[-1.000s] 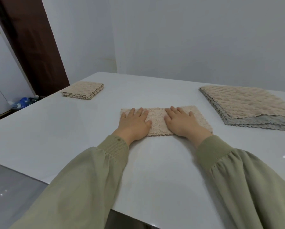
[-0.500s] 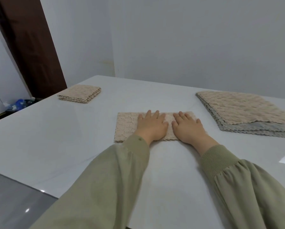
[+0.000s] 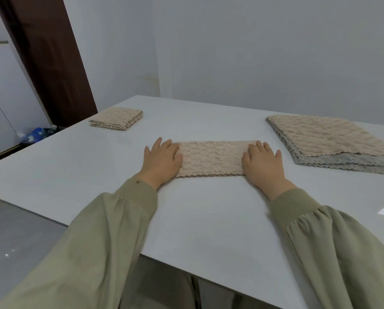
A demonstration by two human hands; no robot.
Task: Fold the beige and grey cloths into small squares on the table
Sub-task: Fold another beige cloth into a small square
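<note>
You are smoothing the beige cloth (image 3: 211,158): be squaring its edges.
Your left hand (image 3: 162,160) and right hand (image 3: 262,162) are pressing its ends, grip spread.

Hands were side by side on mid-cloth half a second ago. Left hand (image 3: 161,158) slid out to the 9 o'clock end of the cloth (image 3: 211,158), right hand (image 3: 262,162) to the 3 o'clock end. Palms ended flat and well apart, with the cloth's middle uncovered.

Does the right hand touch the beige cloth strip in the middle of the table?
Touching. The head view shows the right hand lying flat on the right end of the beige cloth strip.
</note>
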